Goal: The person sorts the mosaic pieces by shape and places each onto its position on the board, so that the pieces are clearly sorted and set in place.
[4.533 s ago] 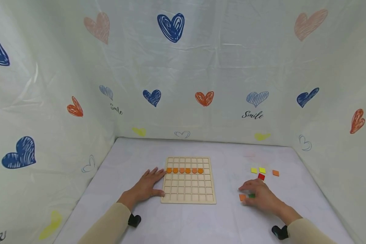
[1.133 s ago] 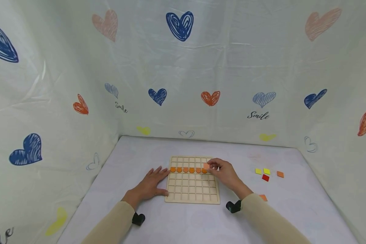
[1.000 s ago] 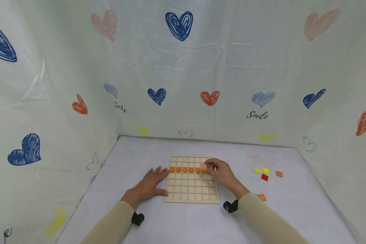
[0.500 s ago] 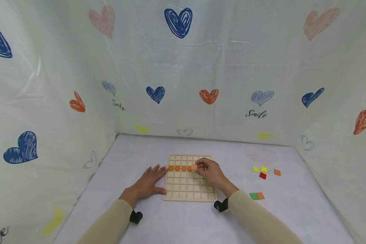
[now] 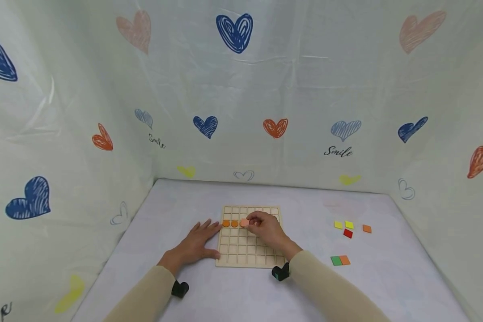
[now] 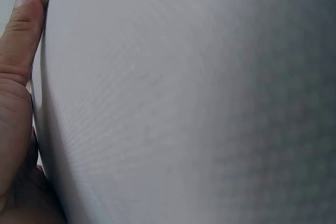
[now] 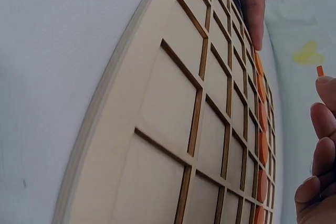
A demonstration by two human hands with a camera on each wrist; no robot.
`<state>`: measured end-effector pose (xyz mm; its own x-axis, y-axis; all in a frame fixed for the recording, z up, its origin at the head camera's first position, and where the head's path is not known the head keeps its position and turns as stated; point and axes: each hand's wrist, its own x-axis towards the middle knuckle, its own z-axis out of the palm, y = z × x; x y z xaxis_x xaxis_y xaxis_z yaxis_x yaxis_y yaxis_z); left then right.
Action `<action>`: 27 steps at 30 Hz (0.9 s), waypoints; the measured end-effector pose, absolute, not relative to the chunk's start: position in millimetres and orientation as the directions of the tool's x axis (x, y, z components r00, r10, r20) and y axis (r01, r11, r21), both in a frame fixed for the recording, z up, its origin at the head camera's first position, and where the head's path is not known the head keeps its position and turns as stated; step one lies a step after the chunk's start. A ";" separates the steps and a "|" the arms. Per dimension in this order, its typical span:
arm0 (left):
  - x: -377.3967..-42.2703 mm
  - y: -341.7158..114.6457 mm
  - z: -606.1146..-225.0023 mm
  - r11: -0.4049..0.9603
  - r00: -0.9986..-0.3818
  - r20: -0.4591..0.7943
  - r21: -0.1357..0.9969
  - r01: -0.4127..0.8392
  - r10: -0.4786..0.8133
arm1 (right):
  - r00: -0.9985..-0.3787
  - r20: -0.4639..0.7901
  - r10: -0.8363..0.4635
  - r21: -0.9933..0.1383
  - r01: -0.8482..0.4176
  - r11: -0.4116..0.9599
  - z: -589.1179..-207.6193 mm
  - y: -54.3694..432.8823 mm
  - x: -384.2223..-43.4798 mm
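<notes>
Leftward travel noted: against the frame half a second earlier, my right hand (image 5: 265, 229) has carried a pale orange square tile (image 5: 244, 222) along the row of orange discs (image 5: 226, 223), from about the fifth to about the third. Thumb and fingers pinch the tile, which the right wrist view shows edge-on and apart from the discs. These sit in one row of a gridded wooden board (image 5: 232, 249). My left hand (image 5: 197, 243) keeps its place, fingers spread and grasping nothing, thumb touching the board's left edge.

Work surface: a table under white cloth (image 5: 233, 295), with a faint pinkish patch (image 5: 338, 205) toward its far right. On it, right of the board, lie two yellow tiles (image 5: 338, 225), a red tile (image 5: 348, 233) near them, and an orange tile (image 5: 367, 229) beyond; nearer me, a green tile (image 5: 336, 260) touches another orange tile (image 5: 345, 260).

Room: pale, creased curtain (image 5: 298, 80) on three sides, printed with hearts (image 5: 235, 33) and "Smile" lettering (image 5: 338, 151).
</notes>
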<state>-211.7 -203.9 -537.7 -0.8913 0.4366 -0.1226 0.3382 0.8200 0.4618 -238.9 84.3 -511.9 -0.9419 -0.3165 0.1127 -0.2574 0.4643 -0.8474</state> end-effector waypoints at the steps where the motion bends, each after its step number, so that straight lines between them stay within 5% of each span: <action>1: -211.7 -203.8 -538.0 0.823 -0.891 -0.127 0.459 0.336 0.435 | -0.942 0.114 -0.317 -0.840 -0.262 0.475 -512.0 81.9 -239.1; 27: -211.3 -206.4 -537.4 0.796 -0.883 -0.097 0.486 0.360 0.459 | -0.933 0.061 -0.355 -0.711 -0.290 0.641 -522.9 22.8 -238.1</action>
